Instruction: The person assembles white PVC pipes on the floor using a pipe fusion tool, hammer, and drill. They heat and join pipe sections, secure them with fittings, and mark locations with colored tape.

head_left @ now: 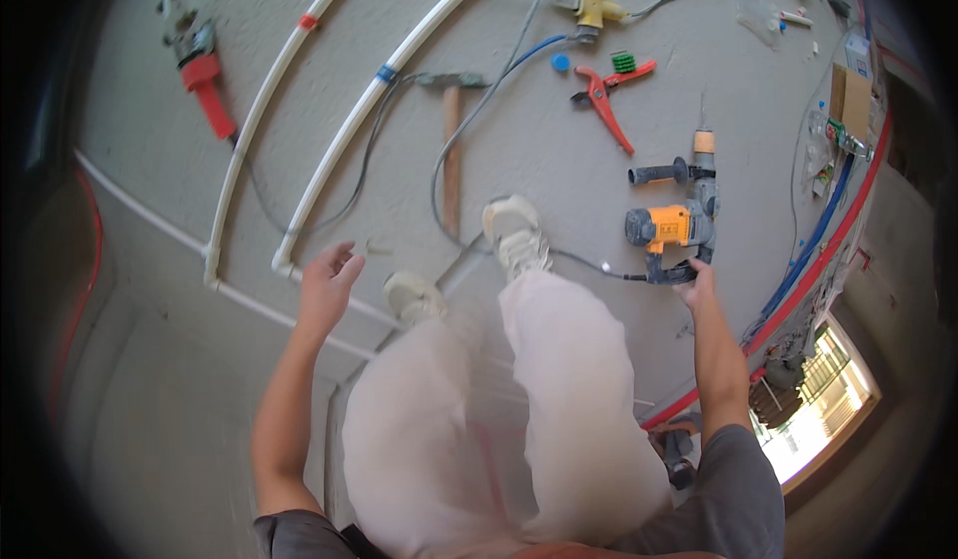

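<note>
Over there, the right fingers (698, 268) grasp the drill (675, 225) by its rear grip (671, 274), its body on the floor (559, 140) just ahead of them. The left fingers (337, 257), relaxed and empty, hang near a pipe (344, 138).

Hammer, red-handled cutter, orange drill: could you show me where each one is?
Hammer (452, 155): head view, on its wooden handle.
Red-handled cutter (605, 108): head view, on the longer red handle.
Orange drill (672, 227): head view, on its orange housing.

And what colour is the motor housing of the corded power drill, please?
The motor housing is orange with a dark grey end, best in the head view.
</note>
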`<control>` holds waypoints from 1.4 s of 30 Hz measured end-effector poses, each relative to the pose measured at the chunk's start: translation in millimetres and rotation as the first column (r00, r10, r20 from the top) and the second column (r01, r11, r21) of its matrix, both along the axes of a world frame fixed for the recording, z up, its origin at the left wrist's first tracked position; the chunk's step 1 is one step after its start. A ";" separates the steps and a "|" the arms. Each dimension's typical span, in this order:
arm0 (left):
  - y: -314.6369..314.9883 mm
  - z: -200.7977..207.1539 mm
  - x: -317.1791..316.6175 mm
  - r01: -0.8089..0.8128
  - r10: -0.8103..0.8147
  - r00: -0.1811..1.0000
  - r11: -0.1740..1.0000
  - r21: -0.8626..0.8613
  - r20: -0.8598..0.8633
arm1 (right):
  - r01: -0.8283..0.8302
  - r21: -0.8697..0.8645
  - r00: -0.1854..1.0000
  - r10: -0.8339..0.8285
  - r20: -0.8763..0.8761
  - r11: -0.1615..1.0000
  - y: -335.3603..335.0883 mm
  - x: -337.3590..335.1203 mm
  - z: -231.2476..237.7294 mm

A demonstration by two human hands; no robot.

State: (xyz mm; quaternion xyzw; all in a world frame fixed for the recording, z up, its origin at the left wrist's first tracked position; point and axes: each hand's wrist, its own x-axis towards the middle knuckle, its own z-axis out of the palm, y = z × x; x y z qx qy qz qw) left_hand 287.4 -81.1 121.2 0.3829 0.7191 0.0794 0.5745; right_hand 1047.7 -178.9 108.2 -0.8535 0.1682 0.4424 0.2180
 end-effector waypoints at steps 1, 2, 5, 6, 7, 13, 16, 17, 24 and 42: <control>23.8 -8.9 17.7 0.050 -0.058 0.997 0.990 0.134 0.053 | -0.154 -0.155 0.987 0.161 0.030 0.976 12.7 -16.1 1.7; 47.4 -14.0 33.5 0.106 -0.110 0.994 0.984 0.141 0.016 | -0.457 -0.119 0.889 0.447 -0.103 0.881 32.8 -35.6 7.0; 106.2 -25.4 77.9 0.223 -0.231 0.973 0.927 0.301 -0.008 | -0.778 0.205 0.566 0.804 -0.183 0.594 113.5 -115.3 31.9; 118.7 -27.2 90.6 0.257 -0.265 0.964 0.896 0.363 -0.027 | -0.856 0.404 0.372 0.927 0.045 0.323 153.5 -139.8 27.2; 129.6 -30.7 100.7 0.290 -0.290 0.955 0.870 0.399 -0.062 | -0.899 0.395 0.329 0.888 0.322 0.190 195.3 -164.3 10.2; 123.6 -49.7 107.2 0.249 -0.343 0.937 0.785 0.568 0.063 | -0.951 -0.309 -0.207 0.741 0.639 0.001 346.2 -208.5 -108.2; 107.4 -49.0 89.3 0.087 -0.178 0.978 0.826 0.556 0.112 | -0.962 -0.273 -0.216 0.624 0.751 -0.005 346.6 -221.6 -96.1; 101.2 -46.8 85.2 0.046 -0.154 0.978 0.812 0.582 0.138 | -0.967 -0.254 -0.196 0.611 0.767 0.008 342.1 -238.3 -82.9; 51.2 -38.4 108.5 -0.222 0.055 0.966 0.677 0.701 0.253 | -0.300 0.940 0.381 0.924 -0.039 0.163 245.1 -455.8 -34.2; 16.2 -100.3 44.9 -0.337 0.237 0.854 0.930 0.146 0.463 | -0.613 0.709 -0.081 0.920 0.384 -0.350 204.3 -508.8 -102.4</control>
